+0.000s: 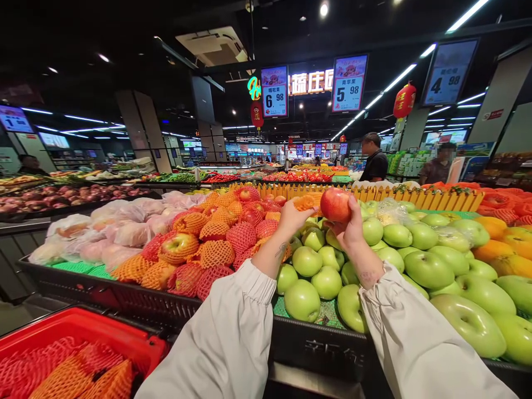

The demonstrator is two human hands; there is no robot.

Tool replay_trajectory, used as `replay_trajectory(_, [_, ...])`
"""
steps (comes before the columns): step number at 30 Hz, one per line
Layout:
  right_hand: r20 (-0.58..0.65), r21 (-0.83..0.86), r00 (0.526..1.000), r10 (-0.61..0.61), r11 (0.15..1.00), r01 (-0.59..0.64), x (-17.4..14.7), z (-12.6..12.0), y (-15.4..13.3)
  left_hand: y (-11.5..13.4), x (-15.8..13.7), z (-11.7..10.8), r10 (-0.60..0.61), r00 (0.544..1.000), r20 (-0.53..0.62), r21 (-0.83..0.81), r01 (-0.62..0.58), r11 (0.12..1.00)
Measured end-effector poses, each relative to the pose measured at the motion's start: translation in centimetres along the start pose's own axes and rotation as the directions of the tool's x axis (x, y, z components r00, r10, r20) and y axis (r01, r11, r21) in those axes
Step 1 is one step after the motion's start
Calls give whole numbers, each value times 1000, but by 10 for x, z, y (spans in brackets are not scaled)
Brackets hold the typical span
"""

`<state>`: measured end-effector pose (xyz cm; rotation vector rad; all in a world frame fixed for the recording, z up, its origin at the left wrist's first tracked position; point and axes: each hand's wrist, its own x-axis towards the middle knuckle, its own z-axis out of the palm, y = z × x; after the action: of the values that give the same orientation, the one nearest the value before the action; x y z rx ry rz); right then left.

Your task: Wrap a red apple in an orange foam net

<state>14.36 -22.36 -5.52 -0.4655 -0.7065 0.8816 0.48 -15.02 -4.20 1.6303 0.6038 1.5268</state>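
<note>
Black display bin point(307, 346): its front rim lies well below both hands. Green apples point(428, 270) packed tight beneath the fingers; open air above. Right hand point(351, 230) grips red apple point(335, 204). Left hand point(293, 217) pinches orange foam net point(306, 201) just beside it.

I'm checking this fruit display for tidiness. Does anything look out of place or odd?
One red apple is bare, held in the right hand over the green apples, while the left hand holds an orange foam net. Other red apples sit netted.

A supermarket produce section: hanging digital price signs point(348, 83) overhead, heaped shiny green apples point(428, 270) just beyond the fingers.
</note>
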Motion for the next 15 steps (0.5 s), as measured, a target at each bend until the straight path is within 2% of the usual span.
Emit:
replay_trajectory(4, [-29,3,999,-26,1000,26,-6,6,-5,-8,2,2,-33,999,21,-51,34,998])
replay_trajectory(10, [-10,11,999,49,999,-48,-3,1,-4,7,0,-4,-43,999,-29,-115,39,993])
replay_trajectory(15, [0,-104,1000,-15,995,15,-2,-4,-2,6,-1,0,-157,984,-80,-301,127,945])
